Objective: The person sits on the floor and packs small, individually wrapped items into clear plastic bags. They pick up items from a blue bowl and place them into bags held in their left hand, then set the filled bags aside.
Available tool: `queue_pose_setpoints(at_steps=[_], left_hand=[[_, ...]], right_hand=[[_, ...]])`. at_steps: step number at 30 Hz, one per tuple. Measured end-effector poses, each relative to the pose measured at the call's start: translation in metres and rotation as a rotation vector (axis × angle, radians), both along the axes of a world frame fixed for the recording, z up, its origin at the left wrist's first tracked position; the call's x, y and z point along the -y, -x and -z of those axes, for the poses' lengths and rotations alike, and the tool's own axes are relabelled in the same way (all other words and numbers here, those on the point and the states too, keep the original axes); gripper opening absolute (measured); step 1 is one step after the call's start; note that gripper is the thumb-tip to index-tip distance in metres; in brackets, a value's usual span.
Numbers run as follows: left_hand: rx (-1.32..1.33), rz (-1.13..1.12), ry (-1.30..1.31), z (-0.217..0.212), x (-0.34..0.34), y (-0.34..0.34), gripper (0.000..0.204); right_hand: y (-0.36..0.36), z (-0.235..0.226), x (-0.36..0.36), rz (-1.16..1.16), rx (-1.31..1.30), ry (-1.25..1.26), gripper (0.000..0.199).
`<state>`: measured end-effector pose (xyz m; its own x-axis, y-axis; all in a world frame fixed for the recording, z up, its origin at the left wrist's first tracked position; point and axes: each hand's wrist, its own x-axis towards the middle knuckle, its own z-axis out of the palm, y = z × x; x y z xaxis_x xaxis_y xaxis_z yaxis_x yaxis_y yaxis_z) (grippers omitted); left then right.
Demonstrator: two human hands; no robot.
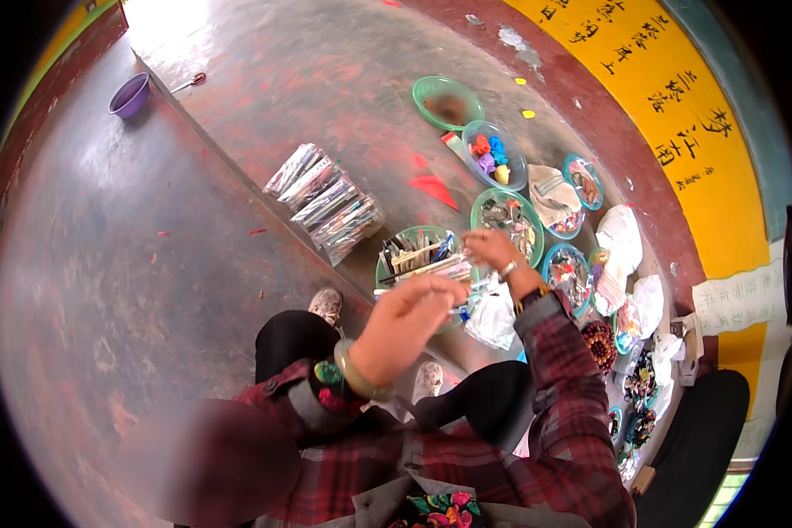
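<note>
Worn grey-red concrete floor, yellow wall far right. Left hand (402, 327) raised near centre, fingers pinched on a thin strip (462, 283) of clear packaging; right hand (493, 250) just beyond, fingers closed on the strip's far end. Directly beneath, green basket (392, 242) of pens and sticks. Further right, more bowls (507, 214) of small trinkets, white bags (620, 236). Left of the basket, stack of clear packets (326, 202). Far left, purple bowl (130, 94).
</note>
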<state>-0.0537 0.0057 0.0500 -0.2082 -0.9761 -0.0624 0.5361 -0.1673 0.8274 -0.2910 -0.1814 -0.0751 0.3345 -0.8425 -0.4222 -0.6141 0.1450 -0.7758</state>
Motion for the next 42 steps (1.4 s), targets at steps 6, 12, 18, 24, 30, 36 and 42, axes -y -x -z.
queue_pose_setpoints(at_steps=[6,12,18,24,30,36,42], left_hand=[[0.009,0.070,-0.018,-0.005,0.007,-0.019,0.019],[0.040,0.057,-0.235,-0.004,0.032,-0.047,0.020],[0.009,0.040,-0.312,0.010,0.051,-0.063,0.020],[0.037,0.090,-0.428,0.009,0.067,-0.067,0.019],[0.020,0.117,-0.400,0.008,0.070,-0.067,0.020],[-0.012,0.112,-0.335,0.007,0.052,-0.058,0.021],[0.065,0.157,-0.363,0.003,0.042,-0.043,0.021]], right_hand=[[-0.044,0.070,0.137,-0.196,-0.693,0.577,0.039],[-0.062,0.137,0.244,-0.058,-0.966,0.399,0.037],[-0.069,0.173,0.297,0.039,-1.045,0.383,0.049],[-0.036,0.200,0.345,0.166,-1.017,0.398,0.043],[-0.037,0.187,0.332,0.075,-1.032,0.449,0.038],[-0.090,0.119,0.270,0.059,-0.909,0.326,0.035],[-0.037,0.106,0.231,0.222,-0.236,0.261,0.024]])
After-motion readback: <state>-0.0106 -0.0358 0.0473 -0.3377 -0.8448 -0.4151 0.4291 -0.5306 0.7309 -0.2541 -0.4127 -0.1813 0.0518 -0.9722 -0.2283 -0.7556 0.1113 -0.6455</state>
